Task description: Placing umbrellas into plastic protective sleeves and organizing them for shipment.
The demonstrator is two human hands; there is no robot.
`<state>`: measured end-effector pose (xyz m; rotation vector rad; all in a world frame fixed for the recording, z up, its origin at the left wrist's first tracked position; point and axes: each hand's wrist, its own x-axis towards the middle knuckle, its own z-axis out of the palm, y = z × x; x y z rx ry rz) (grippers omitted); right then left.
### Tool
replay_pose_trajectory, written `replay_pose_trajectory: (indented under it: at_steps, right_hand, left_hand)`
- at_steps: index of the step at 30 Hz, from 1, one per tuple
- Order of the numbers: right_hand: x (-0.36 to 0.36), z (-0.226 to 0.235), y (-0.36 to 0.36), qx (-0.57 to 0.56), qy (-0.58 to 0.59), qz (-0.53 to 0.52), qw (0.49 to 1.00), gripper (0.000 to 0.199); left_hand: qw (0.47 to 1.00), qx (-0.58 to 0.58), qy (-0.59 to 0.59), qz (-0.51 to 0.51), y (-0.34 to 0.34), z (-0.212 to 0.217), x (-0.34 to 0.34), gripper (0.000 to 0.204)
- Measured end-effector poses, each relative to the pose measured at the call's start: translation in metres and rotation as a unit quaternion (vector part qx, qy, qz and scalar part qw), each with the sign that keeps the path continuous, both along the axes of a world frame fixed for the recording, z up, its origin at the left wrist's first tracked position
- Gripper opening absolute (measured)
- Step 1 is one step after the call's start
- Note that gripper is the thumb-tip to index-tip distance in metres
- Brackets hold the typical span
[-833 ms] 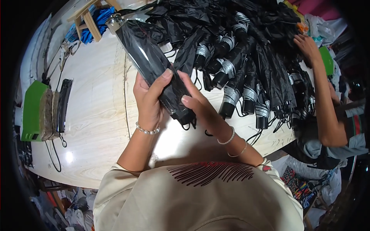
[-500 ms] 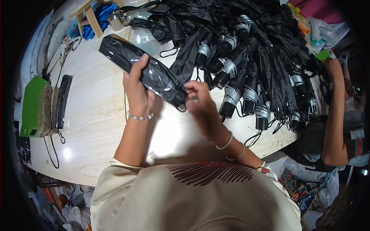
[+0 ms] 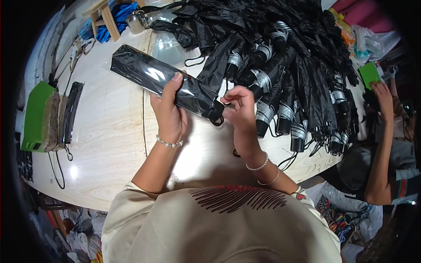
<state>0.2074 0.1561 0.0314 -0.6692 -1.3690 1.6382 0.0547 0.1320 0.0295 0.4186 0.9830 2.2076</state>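
My left hand (image 3: 169, 107) grips a folded black umbrella (image 3: 151, 74) in a glossy clear plastic sleeve, its thumb lying across the top. The umbrella slants over the table, with its black handle and loop toward my right hand. Close to that handle end, my right hand (image 3: 242, 116) has its fingers loosely bent and apart; whether the fingertips touch the sleeve's edge is hard to make out. Just beyond lies a large heap of folded black umbrellas (image 3: 285, 79) with silvery bands near their handles.
At the left, a sleeved umbrella (image 3: 72, 114) leans by a green block-like object (image 3: 38, 116). A wooden stand (image 3: 103, 19), a metal pot (image 3: 137, 22) and clear plastic sleeves (image 3: 169, 48) are at the back. On the right, another person's arm (image 3: 382, 144) reaches to a green object (image 3: 369, 74).
My left hand and the sleeved umbrella have shifted slightly right. My right hand has moved right and its fingers have loosened at the handle end. The other person's hand has come lower.
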Motion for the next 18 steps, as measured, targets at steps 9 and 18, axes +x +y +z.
replay_pose_trajectory:
  at_steps: [9, 18]
  right_hand:
    - [-0.018, -0.010, 0.001, 0.240, -0.195, -0.029, 0.950, 0.033]
    - [-0.003, -0.026, -0.013, 0.364, -0.266, 0.127, 0.884, 0.016]
  left_hand:
    - [0.999, -0.020, 0.025, 0.040, -0.011, 0.014, 0.003, 0.034]
    - [0.748, -0.410, 0.506, 0.124, -0.060, 0.027, -0.190, 0.098]
